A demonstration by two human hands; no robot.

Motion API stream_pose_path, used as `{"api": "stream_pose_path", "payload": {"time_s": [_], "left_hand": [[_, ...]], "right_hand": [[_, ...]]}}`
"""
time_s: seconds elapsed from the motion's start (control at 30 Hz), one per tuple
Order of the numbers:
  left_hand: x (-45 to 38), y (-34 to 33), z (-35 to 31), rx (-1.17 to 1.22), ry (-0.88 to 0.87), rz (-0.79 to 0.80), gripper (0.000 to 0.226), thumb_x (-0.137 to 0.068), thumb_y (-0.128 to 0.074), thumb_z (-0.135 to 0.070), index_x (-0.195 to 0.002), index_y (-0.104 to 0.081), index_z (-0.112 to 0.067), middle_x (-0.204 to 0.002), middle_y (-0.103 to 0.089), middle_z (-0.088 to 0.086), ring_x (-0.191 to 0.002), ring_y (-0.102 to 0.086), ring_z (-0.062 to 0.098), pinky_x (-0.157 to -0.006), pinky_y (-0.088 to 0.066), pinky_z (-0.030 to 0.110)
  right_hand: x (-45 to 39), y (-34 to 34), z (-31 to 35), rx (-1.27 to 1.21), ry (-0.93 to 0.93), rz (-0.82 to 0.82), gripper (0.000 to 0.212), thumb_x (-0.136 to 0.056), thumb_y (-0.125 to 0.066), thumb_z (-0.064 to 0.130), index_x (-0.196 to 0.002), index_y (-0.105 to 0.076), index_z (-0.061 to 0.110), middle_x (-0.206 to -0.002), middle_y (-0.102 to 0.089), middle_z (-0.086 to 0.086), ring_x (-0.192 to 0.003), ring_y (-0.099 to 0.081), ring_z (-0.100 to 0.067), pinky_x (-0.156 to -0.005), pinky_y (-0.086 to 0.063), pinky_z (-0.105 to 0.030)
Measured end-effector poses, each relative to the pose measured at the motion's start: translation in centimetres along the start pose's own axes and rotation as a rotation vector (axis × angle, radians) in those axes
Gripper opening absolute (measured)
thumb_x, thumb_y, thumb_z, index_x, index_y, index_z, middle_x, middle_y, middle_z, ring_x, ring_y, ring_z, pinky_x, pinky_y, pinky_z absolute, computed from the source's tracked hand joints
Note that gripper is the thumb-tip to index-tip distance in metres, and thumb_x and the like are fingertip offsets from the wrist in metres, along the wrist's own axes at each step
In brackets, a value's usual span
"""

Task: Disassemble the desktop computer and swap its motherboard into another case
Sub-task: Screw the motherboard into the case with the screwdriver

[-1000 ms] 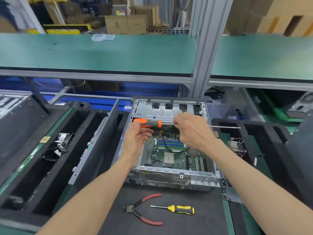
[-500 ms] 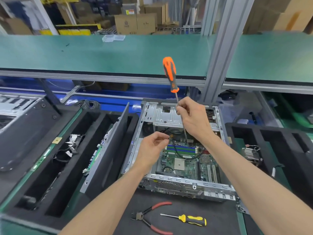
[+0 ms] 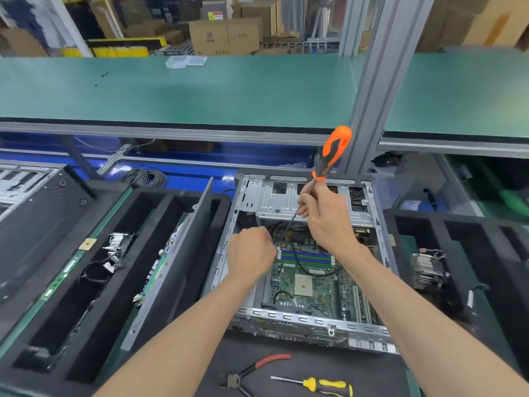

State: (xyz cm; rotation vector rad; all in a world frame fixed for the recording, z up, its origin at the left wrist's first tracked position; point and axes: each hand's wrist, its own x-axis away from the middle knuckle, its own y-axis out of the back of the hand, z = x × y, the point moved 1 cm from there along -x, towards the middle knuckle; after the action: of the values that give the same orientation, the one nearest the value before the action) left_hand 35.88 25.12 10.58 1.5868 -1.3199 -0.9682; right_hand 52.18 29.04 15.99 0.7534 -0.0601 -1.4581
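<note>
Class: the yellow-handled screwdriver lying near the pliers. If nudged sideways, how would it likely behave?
The yellow-handled screwdriver would probably roll a little, given its rounded handle and thin shaft. It looks stiff and handle-heavy, and the dark mat may damp sliding.

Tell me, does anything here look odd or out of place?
One thing: the right hand grips the orange screwdriver by its metal shaft, not the handle, which sticks up above the open case. Nothing looks spilled or broken.

Both forearms are reaching forward. The right hand (image 3: pixel 326 216) is gripping something thin, fingers curled, and the left hand (image 3: pixel 252 253) is curling loosely just below-left of it.
</note>
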Motion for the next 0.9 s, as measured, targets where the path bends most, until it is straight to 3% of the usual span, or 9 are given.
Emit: {"api": "stream_pose_path", "payload": {"time_s": [0.1,0.17,0.27,0.33,0.47,0.63,0.7,0.8,0.9], "left_hand": [[-1.1,0.4,-0.6,-0.3,-0.017,0.277,0.021,-0.079,-0.049,-0.024,-0.087,-0.068,-0.02,-0.081,-0.064,0.002,-0.073,-0.058,0.028,-0.071,-0.044,0.035],[-2.1,0.6,-0.9,-0.364,-0.007,0.442,0.02,-0.08,-0.048,-0.029,-0.088,-0.063,-0.019,-0.083,-0.057,0.002,-0.076,-0.055,0.029,-0.071,-0.042,0.036],[-4.4,0.2,-0.9,-0.349,-0.001,0.717,0.023,-0.086,-0.043,-0.03,-0.096,-0.06,-0.018,-0.099,-0.062,0.007,-0.088,-0.061,0.029,-0.078,-0.047,0.041],[-6.0,-0.5,-0.9,-0.336,-0.014,0.887,0.033,-0.091,-0.043,-0.02,-0.115,-0.063,-0.01,-0.124,-0.062,0.015,-0.086,-0.06,0.025,-0.076,-0.048,0.037],[-8.4,-2.3,-0.7,-0.438,-0.069,1.074,0.065,-0.093,-0.055,-0.016,-0.155,-0.033,-0.014,-0.16,-0.032,0.009,-0.136,-0.042,0.034,-0.106,-0.042,0.044],[-9.3,-3.4,-0.1,-0.528,-0.112,1.168,0.076,-0.097,-0.04,-0.008,-0.16,-0.002,-0.029,-0.167,-0.01,0.004,-0.151,-0.018,0.028,-0.117,-0.026,0.043],[-9.3,-3.3,0.1,-0.518,-0.134,1.144,0.077,-0.097,-0.041,-0.007,-0.16,-0.003,-0.031,-0.167,-0.012,0.005,-0.151,-0.018,0.028,-0.12,-0.024,0.043],[-9.1,-2.6,0.0,-0.441,-0.193,0.959,0.063,-0.096,-0.045,-0.006,-0.156,-0.03,-0.022,-0.159,-0.034,0.008,-0.141,-0.038,0.028,-0.111,-0.036,0.036],[-9.0,-2.0,0.3,-0.282,-0.211,0.807,0.039,-0.096,-0.052,-0.006,-0.132,-0.063,-0.017,-0.137,-0.06,0.003,-0.12,-0.056,0.024,-0.097,-0.044,0.028]], "right_hand": [[-0.1,-0.1,-0.5,0.033,0.015,0.016,0.015,-0.101,-0.041,0.004,-0.094,-0.05,0.014,-0.076,-0.062,0.0,-0.066,-0.063,-0.015,-0.064,-0.054,-0.047],[0.0,-0.2,-1.0,0.027,-0.007,0.025,0.014,-0.101,-0.041,0.006,-0.093,-0.05,0.013,-0.075,-0.061,0.002,-0.065,-0.063,-0.017,-0.064,-0.053,-0.05],[0.0,-0.2,-1.6,0.024,-0.033,0.031,0.014,-0.101,-0.041,0.008,-0.092,-0.051,0.013,-0.074,-0.06,0.003,-0.064,-0.063,-0.016,-0.064,-0.053,-0.05],[-0.1,-0.2,-2.0,0.024,-0.031,0.035,0.014,-0.101,-0.041,0.008,-0.093,-0.051,0.013,-0.076,-0.06,0.003,-0.065,-0.063,-0.016,-0.064,-0.054,-0.05],[-0.3,-0.4,-2.6,0.026,-0.036,0.046,0.013,-0.101,-0.041,0.009,-0.095,-0.052,0.014,-0.075,-0.062,0.002,-0.066,-0.064,-0.015,-0.065,-0.055,-0.05],[-0.5,-0.9,-2.4,0.008,-0.025,0.075,0.013,-0.099,-0.04,0.015,-0.093,-0.05,0.019,-0.069,-0.062,0.003,-0.064,-0.064,-0.013,-0.063,-0.055,-0.047],[-0.5,-1.1,-2.1,0.0,-0.009,0.083,0.013,-0.099,-0.041,0.015,-0.091,-0.05,0.02,-0.068,-0.062,0.004,-0.063,-0.064,-0.013,-0.062,-0.054,-0.046],[-0.4,-1.7,-1.7,-0.004,0.01,0.111,0.014,-0.099,-0.043,0.009,-0.092,-0.05,0.018,-0.066,-0.063,0.004,-0.061,-0.063,-0.013,-0.062,-0.054,-0.047],[-0.1,-2.5,-1.3,0.009,0.03,0.169,0.011,-0.1,-0.044,0.007,-0.095,-0.051,0.014,-0.067,-0.063,-0.001,-0.062,-0.062,-0.021,-0.064,-0.052,-0.05]]}}
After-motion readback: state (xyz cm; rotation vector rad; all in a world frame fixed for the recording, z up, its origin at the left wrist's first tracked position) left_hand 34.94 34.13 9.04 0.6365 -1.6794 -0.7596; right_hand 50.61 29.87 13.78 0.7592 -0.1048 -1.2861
